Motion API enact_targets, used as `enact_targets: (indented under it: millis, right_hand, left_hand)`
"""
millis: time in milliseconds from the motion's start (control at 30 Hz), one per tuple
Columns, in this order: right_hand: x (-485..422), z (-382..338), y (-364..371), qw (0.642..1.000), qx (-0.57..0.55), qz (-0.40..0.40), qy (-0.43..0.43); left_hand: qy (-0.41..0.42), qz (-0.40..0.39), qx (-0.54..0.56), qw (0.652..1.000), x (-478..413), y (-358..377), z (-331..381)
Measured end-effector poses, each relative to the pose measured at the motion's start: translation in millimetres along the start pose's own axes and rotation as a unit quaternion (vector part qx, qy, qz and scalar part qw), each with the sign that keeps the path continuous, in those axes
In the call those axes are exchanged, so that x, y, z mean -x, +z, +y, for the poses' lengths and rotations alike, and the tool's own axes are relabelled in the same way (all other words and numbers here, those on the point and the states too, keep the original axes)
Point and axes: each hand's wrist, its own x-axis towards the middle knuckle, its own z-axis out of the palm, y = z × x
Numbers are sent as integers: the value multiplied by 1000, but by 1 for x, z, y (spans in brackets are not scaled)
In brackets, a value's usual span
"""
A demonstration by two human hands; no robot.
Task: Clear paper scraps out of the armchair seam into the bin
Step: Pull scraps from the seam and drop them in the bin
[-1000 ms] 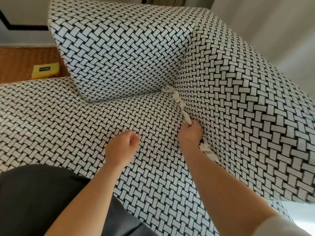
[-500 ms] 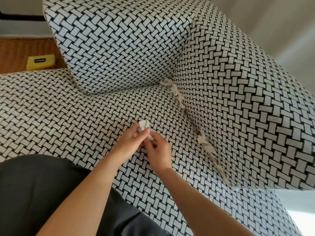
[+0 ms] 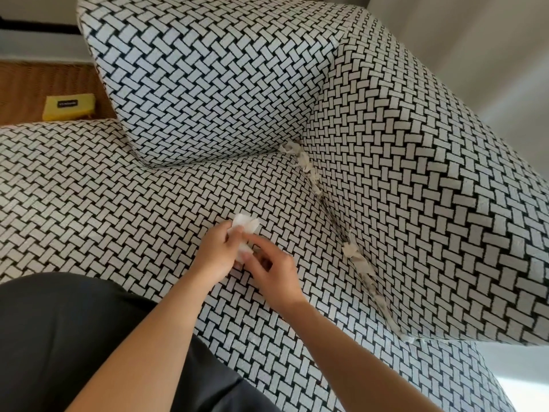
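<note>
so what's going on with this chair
A person is clearing paper scraps from a patterned armchair. The left hand holds a small bunch of white scraps above the seat, and the right hand is right against it; whether it pinches a piece is unclear. Other scraps sit wedged along the seam beside the armrest. No bin is in view.

We see a yellow box [image 3: 69, 107] with a dark label lying on brown woven matting [image 3: 32, 81]; behind the matting, a pale wall [image 3: 38, 44].

Pale wall [image 3: 475, 49], brown woven floor [image 3: 32, 84]
</note>
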Motion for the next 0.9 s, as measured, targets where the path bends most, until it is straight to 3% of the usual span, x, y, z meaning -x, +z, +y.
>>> enact_targets:
  millis: [133,233,333,667,767,900]
  right_hand:
    - [-24,2,-17,989,-42,115,86]
    - [-56,9,-35,961,-48,221,157]
    - [-83,13,-51,928,-97,276,232]
    - [-132,13,-72,869,-151,229,411]
    - [-135,8,-77,859,-175,215,430]
    - [-142,7,-73,858,-143,271,413]
  left_hand:
    - [-58,49,-1,997,-4,-7,1]
    - [-58,48,-15,997,-5,-9,4]
    - [-63,46,-3,997,-6,-8,4]
    - [-68,1,68,995,-10,-11,3]
    - [-83,-4,83,993,-12,-13,1]
    - [-83,-11,86,993,-10,-12,1]
